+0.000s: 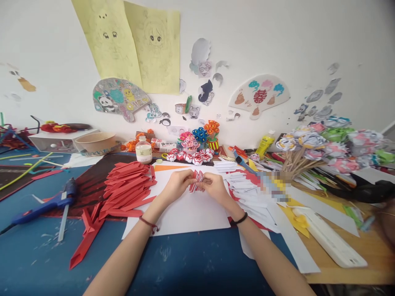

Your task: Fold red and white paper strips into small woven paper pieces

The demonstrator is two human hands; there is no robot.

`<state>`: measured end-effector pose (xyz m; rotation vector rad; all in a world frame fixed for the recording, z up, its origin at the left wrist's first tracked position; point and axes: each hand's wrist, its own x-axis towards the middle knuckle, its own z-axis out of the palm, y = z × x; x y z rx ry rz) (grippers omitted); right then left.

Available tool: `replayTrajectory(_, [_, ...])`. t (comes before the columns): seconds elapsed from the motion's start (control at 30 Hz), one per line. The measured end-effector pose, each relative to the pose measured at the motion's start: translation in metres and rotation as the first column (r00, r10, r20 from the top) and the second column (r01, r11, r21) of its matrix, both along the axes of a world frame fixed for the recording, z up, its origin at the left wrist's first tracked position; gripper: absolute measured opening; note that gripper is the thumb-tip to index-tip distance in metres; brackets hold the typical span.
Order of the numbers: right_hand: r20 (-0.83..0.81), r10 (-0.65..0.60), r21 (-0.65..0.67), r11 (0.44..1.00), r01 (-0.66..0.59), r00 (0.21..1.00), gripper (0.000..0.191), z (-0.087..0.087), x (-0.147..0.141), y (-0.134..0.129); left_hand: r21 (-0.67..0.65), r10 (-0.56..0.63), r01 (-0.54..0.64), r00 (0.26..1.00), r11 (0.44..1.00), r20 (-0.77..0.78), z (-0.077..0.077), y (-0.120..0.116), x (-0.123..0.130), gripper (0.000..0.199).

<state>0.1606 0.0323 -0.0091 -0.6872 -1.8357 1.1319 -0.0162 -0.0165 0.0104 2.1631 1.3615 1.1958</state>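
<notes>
Left hand [181, 185] and right hand [213, 187] pinch the red-and-white folded paper piece [198, 176], positioned between their fingertips over the white sheet [191, 216]. Red folded strips [126, 185] lie left, white folded strips [242, 187] right.

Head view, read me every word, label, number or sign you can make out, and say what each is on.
"囍": in red, on the right-hand fan.
Pale bottle: label too small to read.
White pack beside it: print too blurred.
Yellow bottle: marks too blurred.
No other text is readable.
</notes>
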Motion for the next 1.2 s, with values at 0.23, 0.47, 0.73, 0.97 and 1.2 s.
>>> replayTrajectory(0.23, [0.052,0.001,0.085,0.996,-0.005,0.999,0.041,0.0013,0.0025,0.0005,0.004,0.001,-0.001,1.0,1.0,0.027,-0.0024,0.0023,-0.0007,0.023])
replayTrajectory(0.47, [0.158,-0.149,0.356,0.931,0.085,0.976,0.033,-0.0005,0.0068,0.0006,0.065,0.026,-0.025,1.0,0.998,-0.017,-0.0034,-0.0015,0.0017,0.024])
replayTrajectory(0.73, [0.123,-0.183,0.406,0.906,0.119,0.975,0.025,-0.0008,0.0052,-0.0023,0.023,-0.032,0.034,0.998,0.999,-0.06,-0.0022,-0.0031,0.0019,0.027])
replayTrajectory(0.97, [0.125,-0.198,0.429,0.894,0.127,0.972,0.028,-0.0008,0.0058,-0.0013,0.016,-0.051,0.052,0.997,0.999,-0.065,-0.0037,-0.0037,0.0011,0.029])
replayTrajectory(1.2, [0.101,-0.176,0.406,0.906,0.121,0.979,0.028,-0.0001,0.0065,-0.0009,-0.021,-0.048,0.045,0.99,0.999,-0.129,-0.0038,-0.0027,0.0006,0.03])
